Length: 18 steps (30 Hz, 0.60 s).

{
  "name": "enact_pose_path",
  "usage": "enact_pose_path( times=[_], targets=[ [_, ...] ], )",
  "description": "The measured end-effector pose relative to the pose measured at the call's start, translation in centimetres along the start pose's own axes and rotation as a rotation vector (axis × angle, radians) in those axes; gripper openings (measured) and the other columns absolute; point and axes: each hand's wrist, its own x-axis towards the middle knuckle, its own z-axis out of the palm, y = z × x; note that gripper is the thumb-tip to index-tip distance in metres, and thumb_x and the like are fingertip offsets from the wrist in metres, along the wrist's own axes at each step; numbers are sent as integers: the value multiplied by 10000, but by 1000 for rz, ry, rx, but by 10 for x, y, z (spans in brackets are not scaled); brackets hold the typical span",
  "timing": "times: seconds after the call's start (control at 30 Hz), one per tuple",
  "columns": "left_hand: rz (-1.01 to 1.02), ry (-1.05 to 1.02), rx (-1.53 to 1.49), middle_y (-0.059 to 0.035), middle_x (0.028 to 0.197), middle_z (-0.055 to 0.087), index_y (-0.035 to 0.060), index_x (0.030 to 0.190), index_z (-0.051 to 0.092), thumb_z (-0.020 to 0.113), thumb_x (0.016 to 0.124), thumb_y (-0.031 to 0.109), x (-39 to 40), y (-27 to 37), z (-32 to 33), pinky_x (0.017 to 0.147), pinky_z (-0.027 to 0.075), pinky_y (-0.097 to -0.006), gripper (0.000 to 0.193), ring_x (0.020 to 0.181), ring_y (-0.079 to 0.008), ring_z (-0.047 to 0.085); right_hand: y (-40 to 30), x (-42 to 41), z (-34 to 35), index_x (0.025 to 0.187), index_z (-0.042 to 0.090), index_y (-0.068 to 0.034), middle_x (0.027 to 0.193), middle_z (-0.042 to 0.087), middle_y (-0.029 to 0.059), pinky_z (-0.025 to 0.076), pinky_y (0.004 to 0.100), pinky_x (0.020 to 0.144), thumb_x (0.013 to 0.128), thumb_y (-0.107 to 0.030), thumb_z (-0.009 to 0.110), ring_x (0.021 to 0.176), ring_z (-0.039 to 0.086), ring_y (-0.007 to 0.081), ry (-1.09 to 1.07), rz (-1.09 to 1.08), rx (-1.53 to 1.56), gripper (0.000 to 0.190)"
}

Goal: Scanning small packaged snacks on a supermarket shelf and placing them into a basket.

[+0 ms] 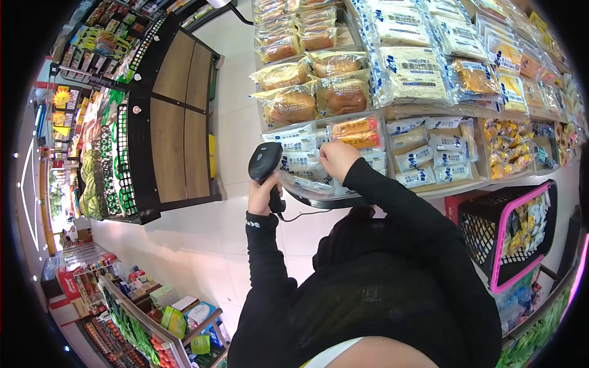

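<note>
My left hand (260, 197) is wrapped around the handle of a black handheld barcode scanner (265, 162), its head pointing up and away from me. A cable hangs from the handle's base. Over a clear-walled display bin, my right hand (339, 162) has its fingers curled, close to white-wrapped bread packets (300, 160). Whether those fingertips pinch a packet is hidden. Just beyond the knuckles lies an orange-and-red wrapped pack (355, 132) on top of the white packets.
Wrapped buns (343, 95) and bagged toast slices (412, 73) fill the compartments farther back. More white packets (416, 158) lie in the bin to the right. A pink-rimmed black basket (494, 239) of packets stands at right. A wood-panelled produce stand (172, 115) stands across the aisle.
</note>
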Motion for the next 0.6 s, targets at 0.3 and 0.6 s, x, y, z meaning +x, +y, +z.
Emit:
enact_pose_path(
  times=[0.3, 0.6],
  targets=[
    [125, 188, -118, -52, 564, 472, -8, 881, 483, 538, 729, 47, -26, 8, 9, 430, 382, -232, 171, 468, -125, 457, 5, -32, -29, 959, 439, -16, 740, 561, 171, 430, 398, 611, 703, -151, 547, 698, 550, 327, 78, -69, 215, 308],
    [220, -197, -110, -173, 972, 464, -28, 941, 452, 512, 732, 76, -75, 26, 67, 483, 418, -249, 242, 568, -138, 475, 75, -143, -76, 1051, 416, -11, 671, 491, 2, 369, 180, 535, 757, -37, 516, 598, 456, 48, 42, 18, 869, 312]
  ],
)
